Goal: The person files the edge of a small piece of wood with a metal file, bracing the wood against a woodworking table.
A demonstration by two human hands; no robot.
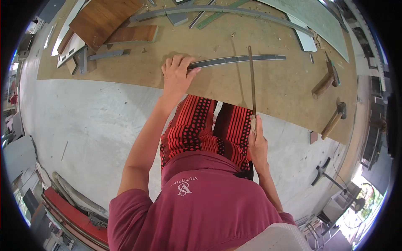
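My left hand point(176, 74) is closed over the left end of a narrow dark strip with pale edges point(238, 59), which lies along the brown tabletop. The thumb is on the strip's near side and the fingers are over the far side. In my right hand point(258, 144) is a long, narrow brown metal blade point(252, 79) with a pale, rough grip, held at its near end. The blade points away from me, standing over the table, and overlaps the strip's right half in this view. A thin shadow falls to its left.
The brown table point(138, 75) holds wooden boards point(106, 21) at far left, a long grey curved strip point(201, 8) at the back and a pale green panel point(318, 25) at far right. Two hammers point(328, 81) lie on the right, the nearer hammer point(335, 119) by the edge.
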